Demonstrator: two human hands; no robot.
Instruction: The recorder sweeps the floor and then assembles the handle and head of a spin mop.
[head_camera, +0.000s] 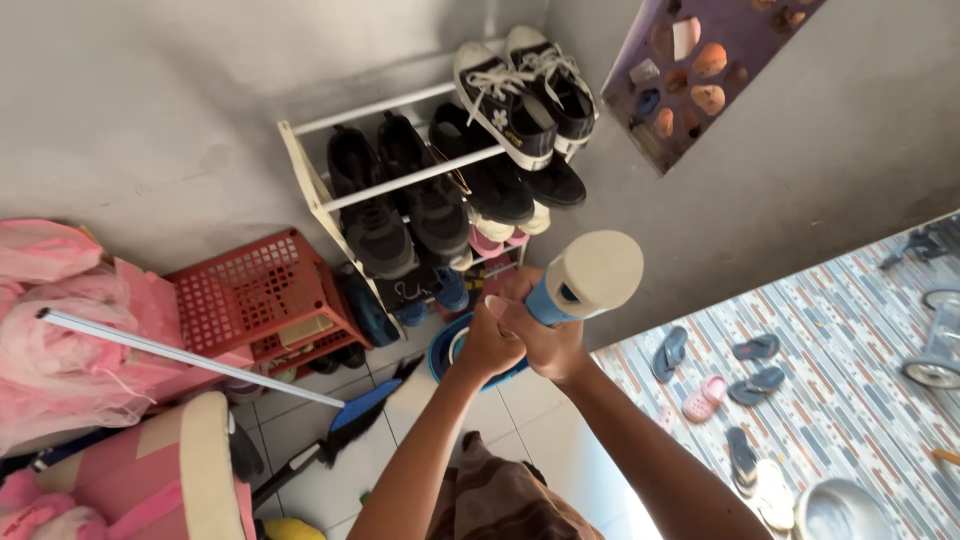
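Note:
Both my hands are raised together in the middle of the head view, clasped around a blue handle that ends in a round cream-coloured foam pad. My left hand wraps the lower part of the handle. Over it, my right hand grips the same handle just below the pad. The pad faces up toward the camera. Behind the hands stands a white shoe rack against the grey wall, filled with black sneakers and other dark shoes.
A red plastic crate sits left of the rack. A broom with a pale handle leans across pink bundles. A blue basin lies below my hands. Sandals are scattered on the patterned floor, with a metal bowl nearby.

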